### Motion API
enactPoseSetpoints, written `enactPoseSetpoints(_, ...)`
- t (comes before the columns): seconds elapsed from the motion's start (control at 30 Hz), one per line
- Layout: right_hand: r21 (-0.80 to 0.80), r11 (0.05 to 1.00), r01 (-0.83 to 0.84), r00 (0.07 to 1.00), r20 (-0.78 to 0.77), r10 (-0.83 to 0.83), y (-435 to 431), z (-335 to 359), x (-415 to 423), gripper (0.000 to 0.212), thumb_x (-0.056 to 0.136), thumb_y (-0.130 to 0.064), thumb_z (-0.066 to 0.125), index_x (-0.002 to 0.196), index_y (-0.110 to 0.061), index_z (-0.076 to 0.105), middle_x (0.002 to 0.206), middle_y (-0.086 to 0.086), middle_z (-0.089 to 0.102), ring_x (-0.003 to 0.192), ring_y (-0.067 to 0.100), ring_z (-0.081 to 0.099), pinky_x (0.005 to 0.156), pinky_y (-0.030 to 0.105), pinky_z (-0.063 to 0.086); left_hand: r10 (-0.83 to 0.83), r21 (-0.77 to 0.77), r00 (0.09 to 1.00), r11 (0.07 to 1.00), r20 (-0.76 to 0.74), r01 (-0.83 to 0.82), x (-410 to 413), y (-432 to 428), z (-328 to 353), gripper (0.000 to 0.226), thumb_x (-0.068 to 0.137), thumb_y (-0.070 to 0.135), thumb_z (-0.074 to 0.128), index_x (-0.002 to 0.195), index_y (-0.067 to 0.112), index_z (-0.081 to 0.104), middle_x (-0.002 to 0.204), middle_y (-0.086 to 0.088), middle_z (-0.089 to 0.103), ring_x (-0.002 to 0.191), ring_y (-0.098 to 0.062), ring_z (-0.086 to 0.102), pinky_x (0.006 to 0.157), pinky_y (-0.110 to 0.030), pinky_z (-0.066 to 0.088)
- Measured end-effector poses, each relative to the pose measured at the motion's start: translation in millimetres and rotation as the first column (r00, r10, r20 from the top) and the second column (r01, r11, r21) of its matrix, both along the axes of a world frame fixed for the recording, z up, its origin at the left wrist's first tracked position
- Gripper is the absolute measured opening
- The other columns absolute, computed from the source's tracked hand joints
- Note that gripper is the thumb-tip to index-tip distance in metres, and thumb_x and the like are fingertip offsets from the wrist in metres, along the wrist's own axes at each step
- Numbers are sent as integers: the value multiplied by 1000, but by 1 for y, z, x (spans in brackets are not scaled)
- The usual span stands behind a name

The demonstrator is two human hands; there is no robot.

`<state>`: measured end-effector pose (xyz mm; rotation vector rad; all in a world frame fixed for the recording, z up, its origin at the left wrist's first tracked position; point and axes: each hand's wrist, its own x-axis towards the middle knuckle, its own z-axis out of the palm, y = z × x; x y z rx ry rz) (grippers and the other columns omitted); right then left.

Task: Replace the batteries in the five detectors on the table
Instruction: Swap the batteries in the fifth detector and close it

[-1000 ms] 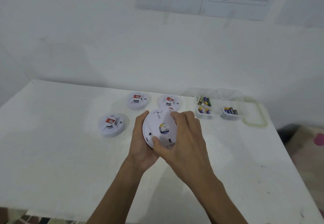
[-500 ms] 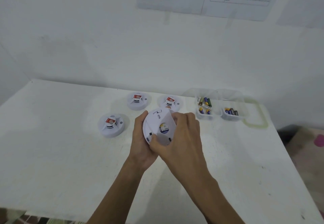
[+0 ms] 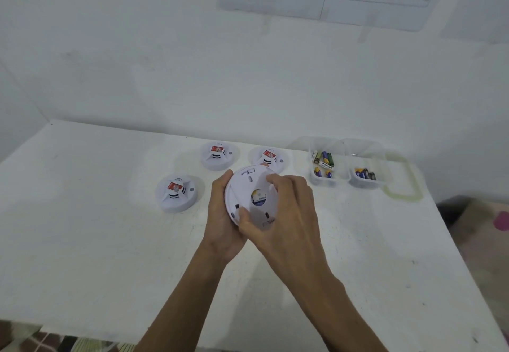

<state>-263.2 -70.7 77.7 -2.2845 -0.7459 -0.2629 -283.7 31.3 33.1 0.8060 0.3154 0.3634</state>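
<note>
I hold a round white detector [image 3: 249, 186] above the table with its back toward me; a battery label shows through a round hole in the back plate. My left hand [image 3: 221, 216] grips its left rim from below. My right hand [image 3: 286, 214] grips the back plate, thumb at the lower edge and fingers over the top right. Three more white detectors with red stickers sit on the table: one at the left [image 3: 176, 192], one behind it [image 3: 218, 155], and one partly hidden behind the held detector [image 3: 271, 156].
Two clear plastic tubs stand at the back right: one [image 3: 316, 179] with mixed batteries [image 3: 322, 159], one [image 3: 381, 159] with dark batteries [image 3: 365, 173]. A clear lid [image 3: 410, 183] lies beside them. The white table [image 3: 82, 241] meets a white wall; its right edge drops to the floor.
My right hand has shifted round the back plate, thumb sliding along the lower edge. The held detector has stayed in nearly the same place.
</note>
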Motion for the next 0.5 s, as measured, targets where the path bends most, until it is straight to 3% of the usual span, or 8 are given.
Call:
enactPoseSetpoints(0.1,-10,992,-126,987,-100,124,-7,5,6,65,74,-46,72,128,-15,50,125,3,49,115,18,46,81,13,35,-25,-55,999,998,-36,23,2,4,3,48,98,38,27,126,13,57,112,-11,67,103,-27,62,77,-34,57)
enactPoseSetpoints(0.3,-94,990,-105,993,-59,99,-5,7,3,65,76,-41,71,128,-19,37,123,0,39,109,12,35,87,25,46,-60,19,998,998,34,59,0,-2,1,38,90,38,40,106,19,69,102,-9,70,93,-22,67,74,-31,58)
enactPoseSetpoints(0.37,-80,996,-39,999,12,41,0,4,0,63,71,-40,72,120,-19,38,115,5,46,105,19,43,80,32,53,-50,26,999,998,7,50,-1,-2,-2,41,97,37,34,107,20,70,99,-7,71,94,-21,66,75,-30,58)
enactPoseSetpoints(0.4,-48,999,-10,998,58,13,3,0,0,62,66,-38,72,114,-19,38,108,8,50,99,22,48,73,34,55,-29,37,1000,999,2,29,0,-1,-2,39,96,39,40,116,17,65,104,-9,69,98,-23,64,78,-31,57)
enactPoseSetpoints(0.5,5,999,45,988,145,-45,8,-8,0,63,57,-38,71,106,-18,38,97,10,56,87,24,56,60,32,56,46,99,998,994,-47,-42,1,-1,-2,84,73,53,69,137,6,41,125,-21,53,113,-33,53,93,-43,48)
